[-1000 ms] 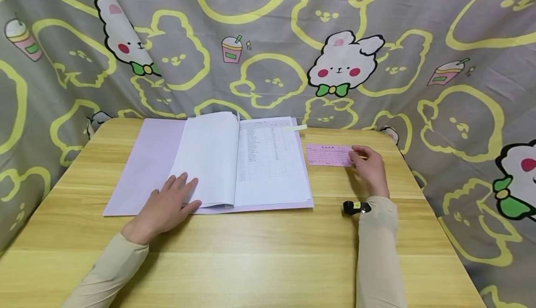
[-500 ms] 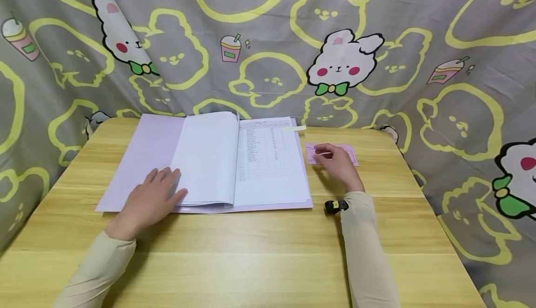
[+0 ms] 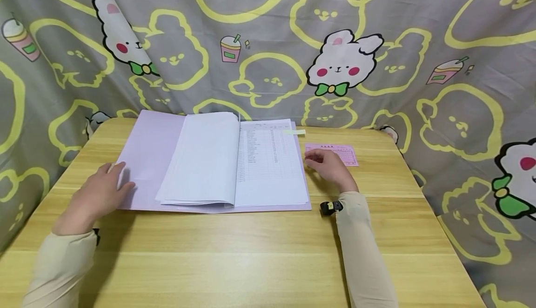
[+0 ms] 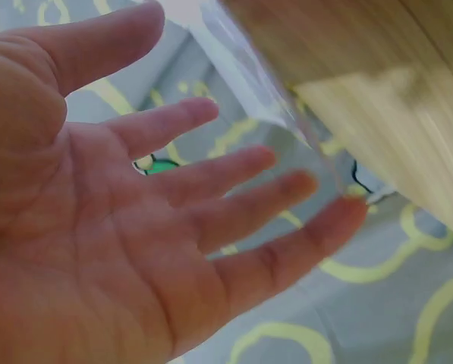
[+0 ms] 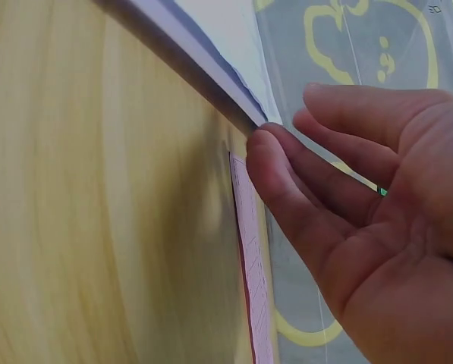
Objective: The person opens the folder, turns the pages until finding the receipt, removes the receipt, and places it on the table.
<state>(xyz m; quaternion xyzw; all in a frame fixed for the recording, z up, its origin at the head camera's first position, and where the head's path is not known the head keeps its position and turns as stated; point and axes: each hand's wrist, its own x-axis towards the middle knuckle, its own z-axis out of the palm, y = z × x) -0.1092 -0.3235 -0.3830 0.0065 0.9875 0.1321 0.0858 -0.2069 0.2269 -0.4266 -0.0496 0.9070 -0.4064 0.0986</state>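
A lavender file folder [image 3: 157,131] lies spread on the table, with white paper sheets [image 3: 201,159] turned to its left and a printed table sheet [image 3: 268,177] on its right. My left hand [image 3: 98,191] is at the folder's left edge. Its fingers are stretched out and spread in the left wrist view, beside the cover, which looks slightly raised. My right hand [image 3: 331,166] is at the folder's right edge, where thumb and forefinger [image 5: 268,163] come together and pinch the edge. Below this hand a pink printed slip [image 3: 347,150] lies on the table, partly covered.
A pale sticky tab [image 3: 299,132] juts out from the printed sheet's right side. Both hands work over a wood-grain table [image 3: 217,257]. A grey cartoon-print curtain [image 3: 268,29] stands close behind it and along both sides. A black wrist strap [image 3: 331,208] shows at the right sleeve.
My left hand has slid from the turned sheets out to the folder's left edge. My right hand has moved left from the pink slip to the folder, whose right side has shifted slightly nearer.
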